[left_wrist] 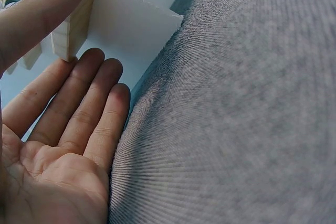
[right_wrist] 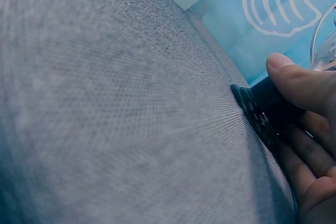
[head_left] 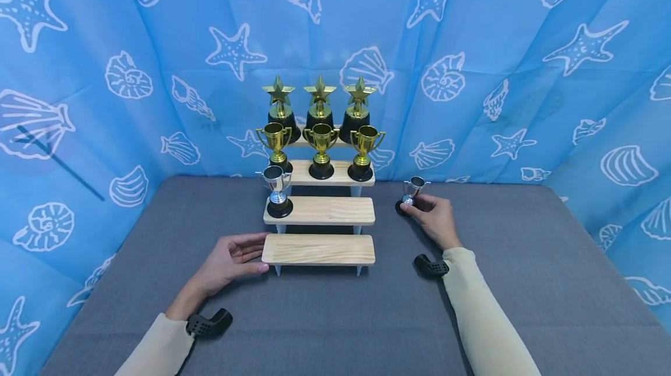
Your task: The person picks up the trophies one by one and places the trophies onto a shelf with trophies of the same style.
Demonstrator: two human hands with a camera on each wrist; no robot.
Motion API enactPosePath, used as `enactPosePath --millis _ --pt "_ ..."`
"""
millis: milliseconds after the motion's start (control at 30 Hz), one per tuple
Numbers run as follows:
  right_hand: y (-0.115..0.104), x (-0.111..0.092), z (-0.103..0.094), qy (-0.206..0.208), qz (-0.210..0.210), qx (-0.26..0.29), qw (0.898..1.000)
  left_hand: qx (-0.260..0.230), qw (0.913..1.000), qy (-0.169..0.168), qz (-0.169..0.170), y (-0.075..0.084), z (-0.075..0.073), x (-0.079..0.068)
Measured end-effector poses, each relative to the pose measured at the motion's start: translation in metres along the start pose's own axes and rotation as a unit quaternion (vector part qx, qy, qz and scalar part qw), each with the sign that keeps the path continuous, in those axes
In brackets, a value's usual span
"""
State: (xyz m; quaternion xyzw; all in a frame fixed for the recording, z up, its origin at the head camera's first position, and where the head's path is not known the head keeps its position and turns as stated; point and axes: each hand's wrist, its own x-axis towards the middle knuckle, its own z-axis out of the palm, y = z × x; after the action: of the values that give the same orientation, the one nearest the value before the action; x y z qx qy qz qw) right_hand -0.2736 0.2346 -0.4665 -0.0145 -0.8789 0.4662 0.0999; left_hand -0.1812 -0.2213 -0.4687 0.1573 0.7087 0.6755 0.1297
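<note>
My right hand (head_left: pixel 436 220) holds a small silver trophy cup (head_left: pixel 415 185) by its black base, to the right of the stepped wooden stand (head_left: pixel 320 249). In the right wrist view the thumb lies along the black base (right_wrist: pixel 270 100), whose rim is right at the grey cloth. At the stand's lowest step, my left hand (head_left: pixel 228 262) rests beside the left end, fingers extended and thumb near the front corner. The left wrist view shows those fingertips (left_wrist: pixel 90 59) close to the wooden board (left_wrist: pixel 79 27). Another silver trophy cup (head_left: pixel 276 181) stands upright at the left of the second step from below.
Three gold trophy cups (head_left: pixel 321 143) stand in a row on the third step. Behind them, on the top step, are three gold star trophies (head_left: pixel 320 99) with black bases. Grey cloth (head_left: pixel 325 318) covers the table, and a blue seashell-patterned curtain (head_left: pixel 325 27) hangs behind.
</note>
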Motion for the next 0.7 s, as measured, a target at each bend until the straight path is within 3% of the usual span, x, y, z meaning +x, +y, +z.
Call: enactPosePath --millis 400,700 --pt "-0.001 0.000 -0.003 -0.004 0.000 0.004 1.000 0.014 0.9999 0.001 0.000 0.002 0.001 0.000" --pt "-0.014 0.002 -0.010 -0.015 0.007 0.003 1.000 0.014 0.9999 0.000 0.005 0.004 0.002 -0.001"
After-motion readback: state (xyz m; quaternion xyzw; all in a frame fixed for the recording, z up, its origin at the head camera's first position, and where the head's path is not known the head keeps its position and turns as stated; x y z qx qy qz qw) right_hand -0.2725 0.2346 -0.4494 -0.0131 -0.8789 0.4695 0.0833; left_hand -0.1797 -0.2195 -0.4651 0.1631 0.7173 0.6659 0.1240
